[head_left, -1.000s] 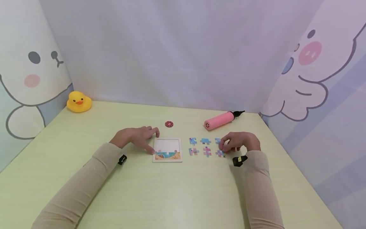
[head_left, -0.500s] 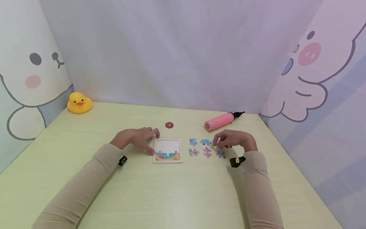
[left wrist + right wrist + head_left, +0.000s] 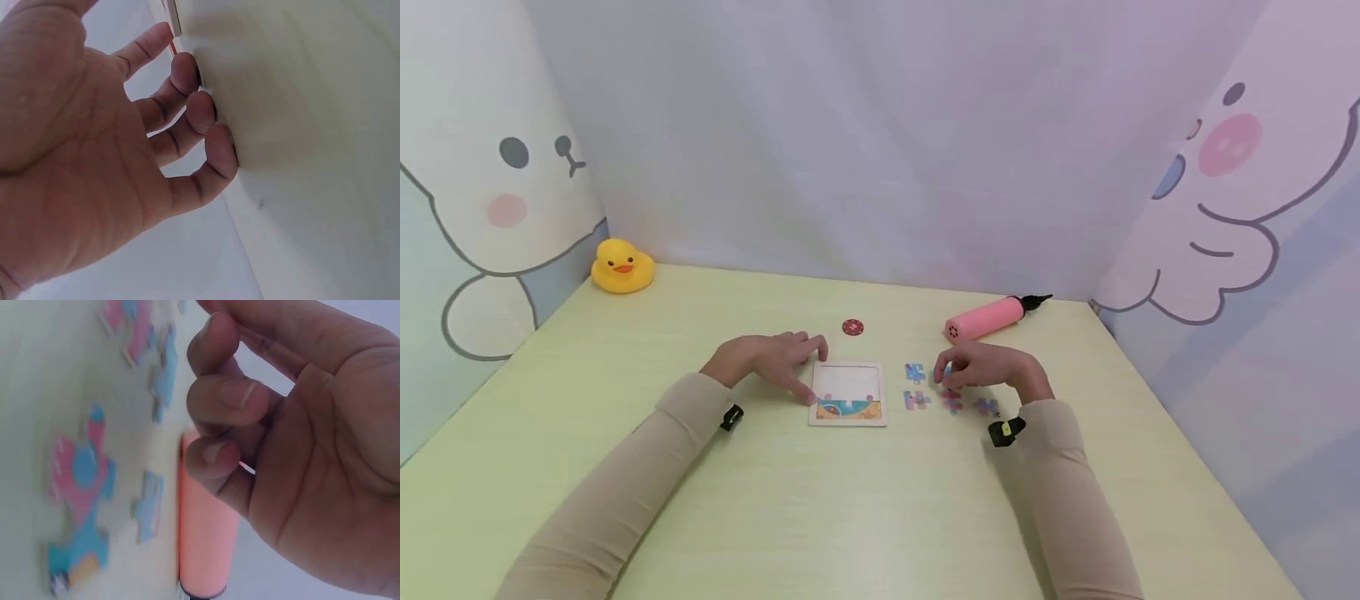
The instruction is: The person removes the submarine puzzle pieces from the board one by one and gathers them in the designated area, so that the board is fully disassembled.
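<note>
My left hand point(image 3: 778, 360) rests at the left side of a square puzzle tray point(image 3: 812, 425), thumb at its left edge and index finger by the upper left corner. In the left wrist view its other fingers point(image 3: 219, 147) bend down against the table. The tray shows teal and orange pieces along its near part and bare white above. My right hand point(image 3: 988, 367) hovers low over two rows of loose puzzle pieces point(image 3: 916, 400), fingers loosely bent, with nothing seen in them. It partly covers a blue puzzle piece point(image 3: 164, 378); another blue piece point(image 3: 149, 506) lies beneath the hand.
A red round chip point(image 3: 853, 327) lies behind the tray. Behind the right hand lies a pink hand pump point(image 3: 985, 320) with a black nozzle. A yellow rubber duck point(image 3: 622, 267) sits at the far left corner. Curtains point(image 3: 850, 150) enclose the back and sides of the table.
My right hand has moved left across the loose pieces, from the rightmost ones to the middle ones. The left hand stays by the tray. The head view has shifted slightly.
</note>
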`<move>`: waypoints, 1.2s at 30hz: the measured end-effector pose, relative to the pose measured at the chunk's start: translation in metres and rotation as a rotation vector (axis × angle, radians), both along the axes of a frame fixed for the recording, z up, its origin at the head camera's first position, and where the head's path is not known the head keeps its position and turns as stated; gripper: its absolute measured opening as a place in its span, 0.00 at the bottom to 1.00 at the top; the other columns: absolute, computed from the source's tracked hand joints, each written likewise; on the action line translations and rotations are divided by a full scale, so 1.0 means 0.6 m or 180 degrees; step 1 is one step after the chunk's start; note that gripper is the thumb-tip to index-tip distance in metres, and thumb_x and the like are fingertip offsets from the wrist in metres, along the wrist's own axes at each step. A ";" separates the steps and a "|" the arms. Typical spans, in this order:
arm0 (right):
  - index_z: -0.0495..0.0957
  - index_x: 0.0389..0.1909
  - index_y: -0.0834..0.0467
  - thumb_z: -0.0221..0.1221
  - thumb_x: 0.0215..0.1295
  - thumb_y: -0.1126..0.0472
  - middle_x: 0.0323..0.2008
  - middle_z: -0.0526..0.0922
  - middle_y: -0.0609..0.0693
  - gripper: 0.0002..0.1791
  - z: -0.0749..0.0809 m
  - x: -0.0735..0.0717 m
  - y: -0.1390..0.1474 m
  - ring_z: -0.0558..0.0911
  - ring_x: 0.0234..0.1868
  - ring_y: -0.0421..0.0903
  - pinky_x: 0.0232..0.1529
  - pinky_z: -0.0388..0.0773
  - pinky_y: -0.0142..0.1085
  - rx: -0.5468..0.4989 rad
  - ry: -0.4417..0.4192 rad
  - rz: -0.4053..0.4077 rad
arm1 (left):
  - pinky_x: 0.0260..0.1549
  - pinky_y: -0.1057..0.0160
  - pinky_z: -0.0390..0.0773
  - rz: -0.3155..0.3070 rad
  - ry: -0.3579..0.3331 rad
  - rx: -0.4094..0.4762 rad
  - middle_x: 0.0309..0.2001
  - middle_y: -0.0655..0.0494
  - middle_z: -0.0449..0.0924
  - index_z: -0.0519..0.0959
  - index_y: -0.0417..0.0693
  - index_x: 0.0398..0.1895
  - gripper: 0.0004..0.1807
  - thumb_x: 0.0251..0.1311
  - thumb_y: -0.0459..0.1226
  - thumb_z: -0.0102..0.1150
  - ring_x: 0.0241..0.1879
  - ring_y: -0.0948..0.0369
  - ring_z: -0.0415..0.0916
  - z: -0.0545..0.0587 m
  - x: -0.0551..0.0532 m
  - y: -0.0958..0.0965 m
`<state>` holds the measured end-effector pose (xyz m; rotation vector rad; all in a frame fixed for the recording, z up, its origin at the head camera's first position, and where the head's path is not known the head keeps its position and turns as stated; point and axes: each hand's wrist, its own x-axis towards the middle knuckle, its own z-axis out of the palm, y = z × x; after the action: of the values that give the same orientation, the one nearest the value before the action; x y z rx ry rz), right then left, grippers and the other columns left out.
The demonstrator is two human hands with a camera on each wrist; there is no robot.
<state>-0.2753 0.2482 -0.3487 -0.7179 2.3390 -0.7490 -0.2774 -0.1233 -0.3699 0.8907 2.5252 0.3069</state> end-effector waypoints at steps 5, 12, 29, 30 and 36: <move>0.81 0.43 0.60 0.57 0.69 0.66 0.27 0.78 0.55 0.06 -0.004 0.001 -0.040 0.73 0.28 0.49 0.34 0.70 0.36 -0.0051 0.0205 0.0198 | 0.52 0.49 0.68 -0.0037 -0.0010 -0.0012 0.47 0.51 0.68 0.64 0.52 0.59 0.36 0.55 0.56 0.70 0.50 0.51 0.65 -0.001 0.000 0.010; 0.80 0.44 0.56 0.58 0.70 0.62 0.31 0.81 0.50 0.06 -0.001 -0.006 -0.120 0.77 0.32 0.46 0.38 0.73 0.38 0.0094 0.0410 0.0363 | 0.53 0.49 0.68 0.0003 -0.0010 -0.0027 0.49 0.51 0.69 0.64 0.53 0.60 0.36 0.55 0.57 0.70 0.51 0.51 0.66 0.000 -0.001 0.013; 0.76 0.52 0.51 0.64 0.67 0.60 0.29 0.80 0.46 0.14 -0.014 0.023 -0.221 0.77 0.31 0.40 0.39 0.73 0.33 0.0329 0.0290 0.0777 | 0.50 0.49 0.70 -0.0044 -0.0005 -0.0102 0.47 0.51 0.69 0.63 0.55 0.60 0.37 0.55 0.58 0.69 0.50 0.52 0.67 0.012 -0.001 0.027; 0.76 0.52 0.51 0.64 0.67 0.61 0.28 0.81 0.46 0.15 -0.013 0.026 -0.224 0.78 0.30 0.40 0.39 0.73 0.33 0.0325 0.0272 0.0790 | 0.50 0.49 0.70 -0.0049 -0.0005 -0.0091 0.47 0.51 0.69 0.63 0.54 0.60 0.37 0.55 0.58 0.69 0.50 0.52 0.67 0.013 -0.001 0.027; 0.75 0.50 0.52 0.67 0.63 0.61 0.30 0.82 0.46 0.16 -0.013 0.040 -0.235 0.78 0.31 0.40 0.39 0.74 0.33 0.0398 0.0281 0.0765 | 0.49 0.50 0.70 -0.0056 -0.0019 -0.0060 0.47 0.51 0.69 0.63 0.55 0.59 0.37 0.54 0.58 0.69 0.50 0.52 0.67 0.011 0.002 0.028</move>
<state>-0.2514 0.1074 -0.3564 -0.9717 2.2993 -0.4702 -0.2764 -0.1062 -0.3635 0.9031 2.5094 0.2793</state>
